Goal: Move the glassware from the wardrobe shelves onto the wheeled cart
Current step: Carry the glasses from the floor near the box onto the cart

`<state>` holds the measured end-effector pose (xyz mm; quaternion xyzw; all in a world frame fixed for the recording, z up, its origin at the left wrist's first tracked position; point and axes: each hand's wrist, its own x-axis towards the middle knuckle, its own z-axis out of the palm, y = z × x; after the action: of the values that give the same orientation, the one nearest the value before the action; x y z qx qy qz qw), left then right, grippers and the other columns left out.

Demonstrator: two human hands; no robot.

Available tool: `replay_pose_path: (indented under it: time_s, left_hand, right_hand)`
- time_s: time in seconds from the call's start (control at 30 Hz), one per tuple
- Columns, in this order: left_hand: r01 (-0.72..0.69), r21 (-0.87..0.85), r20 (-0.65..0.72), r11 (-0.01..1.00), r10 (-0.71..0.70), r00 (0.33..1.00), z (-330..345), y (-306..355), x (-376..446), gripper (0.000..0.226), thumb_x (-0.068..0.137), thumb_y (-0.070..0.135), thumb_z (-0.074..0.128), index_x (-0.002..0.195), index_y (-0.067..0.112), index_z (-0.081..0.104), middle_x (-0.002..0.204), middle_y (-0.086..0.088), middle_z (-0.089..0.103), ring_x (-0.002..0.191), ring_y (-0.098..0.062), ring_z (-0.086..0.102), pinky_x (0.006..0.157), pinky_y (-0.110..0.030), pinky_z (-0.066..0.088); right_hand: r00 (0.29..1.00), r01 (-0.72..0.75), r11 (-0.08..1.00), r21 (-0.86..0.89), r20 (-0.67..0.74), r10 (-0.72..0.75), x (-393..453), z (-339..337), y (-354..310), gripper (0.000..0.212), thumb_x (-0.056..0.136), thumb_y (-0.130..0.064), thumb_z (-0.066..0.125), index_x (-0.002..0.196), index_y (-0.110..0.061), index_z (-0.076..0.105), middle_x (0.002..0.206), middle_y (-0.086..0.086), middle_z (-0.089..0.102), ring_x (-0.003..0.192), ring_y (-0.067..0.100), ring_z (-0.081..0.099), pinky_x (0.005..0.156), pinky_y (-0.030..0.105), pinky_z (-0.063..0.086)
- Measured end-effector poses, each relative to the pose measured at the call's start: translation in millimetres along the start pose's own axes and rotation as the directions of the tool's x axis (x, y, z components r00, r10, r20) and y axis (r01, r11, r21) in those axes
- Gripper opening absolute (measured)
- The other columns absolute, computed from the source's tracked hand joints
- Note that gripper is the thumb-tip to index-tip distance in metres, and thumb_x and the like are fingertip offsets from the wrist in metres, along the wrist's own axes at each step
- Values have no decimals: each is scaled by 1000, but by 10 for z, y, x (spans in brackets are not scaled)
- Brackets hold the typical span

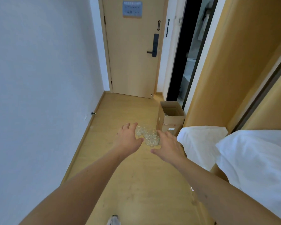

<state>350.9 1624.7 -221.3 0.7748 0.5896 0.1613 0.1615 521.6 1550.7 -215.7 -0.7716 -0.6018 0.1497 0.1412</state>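
Both arms reach out over the floor [136, 184]. The left hand [128, 140] and right hand [169, 147] press in from either side, fingers curled round a cluster of glasses [148, 137] carried between them. Beyond stands an open box [170, 118], then the door [133, 54]. No cart shows, so this load isn't delivered yet.

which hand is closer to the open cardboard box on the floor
Right. The right hand is just below and left of the cardboard box; the left hand lies farther left, across the cluster of glasses.
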Motion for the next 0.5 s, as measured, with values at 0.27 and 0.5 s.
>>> replay_pose_path:
  time_s: [0.27, 0.5]
  left_hand:
    - [-84, -10, 43, 996, 84, 996, 46, -289, 1147, 75, 89, 48, 65, 154, 27, 34, 156, -7, 38, 143, -30, 31, 115, -45, 33]
    - [-113, -16, 98, 993, 114, 989, 16, -602, 2201, 76, 88, 46, 66, 154, 26, 35, 154, -7, 40, 140, -32, 35, 113, -43, 35]
  right_hand:
    - [997, -71, 997, 25, 0, 71, 1055, 181, -213, 90, 82, -49, 77, 155, -28, 29, 154, 0, 35, 142, 28, 32, 112, 44, 37]
    - [984, -178, 984, 10, 1, 178, 2054, 268, -449, 96, 77, -53, 80, 155, -29, 28, 154, 2, 36, 142, 30, 33, 110, 48, 38]
